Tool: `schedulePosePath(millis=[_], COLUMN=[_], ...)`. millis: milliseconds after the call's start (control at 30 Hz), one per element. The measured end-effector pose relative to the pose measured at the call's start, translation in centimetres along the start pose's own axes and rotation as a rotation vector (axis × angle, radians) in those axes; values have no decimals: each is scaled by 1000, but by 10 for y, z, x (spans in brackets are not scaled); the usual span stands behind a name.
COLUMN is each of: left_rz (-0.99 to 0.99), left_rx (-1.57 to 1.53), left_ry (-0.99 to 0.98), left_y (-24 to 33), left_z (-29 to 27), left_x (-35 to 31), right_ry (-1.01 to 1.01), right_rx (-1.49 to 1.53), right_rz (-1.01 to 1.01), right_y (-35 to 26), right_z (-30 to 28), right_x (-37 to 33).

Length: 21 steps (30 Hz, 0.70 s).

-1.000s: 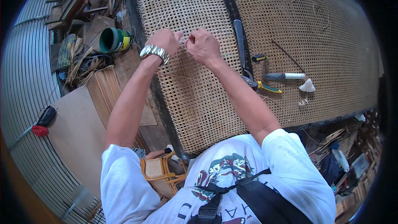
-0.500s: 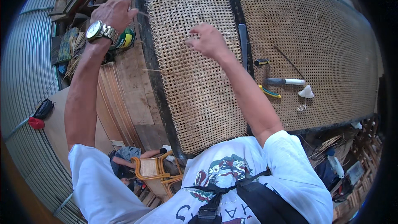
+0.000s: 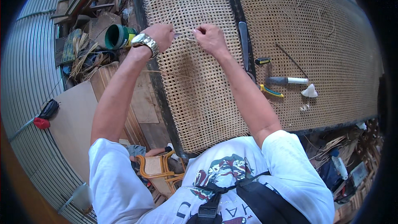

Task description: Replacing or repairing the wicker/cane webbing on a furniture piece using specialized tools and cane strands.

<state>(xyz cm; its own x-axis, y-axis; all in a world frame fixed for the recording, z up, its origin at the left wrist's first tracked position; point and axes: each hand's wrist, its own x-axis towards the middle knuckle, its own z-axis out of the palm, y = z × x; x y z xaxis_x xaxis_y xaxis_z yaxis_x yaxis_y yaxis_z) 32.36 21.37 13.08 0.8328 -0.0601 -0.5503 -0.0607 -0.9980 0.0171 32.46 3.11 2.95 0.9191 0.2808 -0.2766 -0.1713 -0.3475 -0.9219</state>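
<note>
In front of me lies a woven cane panel (image 3: 203,103) with an open mesh, set in a black frame (image 3: 165,114). My left hand (image 3: 162,35), with a metal watch at its wrist, hovers over the panel's far left part, closed around a thin pointed thing that sticks out toward the right. Just across from it, my right hand (image 3: 210,39) pinches the end of a pale cane strand above the weave. The two hands are a short gap apart. A loose strand juts out past the frame's left edge.
On the right-hand cane panel (image 3: 344,74) and middle rail lie a long flat blade (image 3: 243,43), a thin dark rod (image 3: 292,61), yellow-green-handled pliers (image 3: 272,91) and a white lump (image 3: 309,91). A green pail (image 3: 116,36) stands left; a rattan chair (image 3: 155,166) and another person's leg are below.
My left hand has come right and slightly down, from beyond the frame's left edge to over the mesh, close to my right hand. The right hand has barely shifted; its fingers are now pinched together.
</note>
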Motion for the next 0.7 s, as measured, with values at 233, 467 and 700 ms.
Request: schedulePosePath(millis=[233,467,700], left_rz=[-73,-80,-81], left_rx=[186,350,280], left_ry=[-110,-173,-39], left_y=[26,47,49], left_z=[-3,-20,0], left_x=[10,21,17], right_ry=[43,192,150], right_rx=[-102,-128,-145], right_rz=[16,-113,-171], right_y=[10,23,21], right_z=[8,6,7], right_x=[-2,2,1])
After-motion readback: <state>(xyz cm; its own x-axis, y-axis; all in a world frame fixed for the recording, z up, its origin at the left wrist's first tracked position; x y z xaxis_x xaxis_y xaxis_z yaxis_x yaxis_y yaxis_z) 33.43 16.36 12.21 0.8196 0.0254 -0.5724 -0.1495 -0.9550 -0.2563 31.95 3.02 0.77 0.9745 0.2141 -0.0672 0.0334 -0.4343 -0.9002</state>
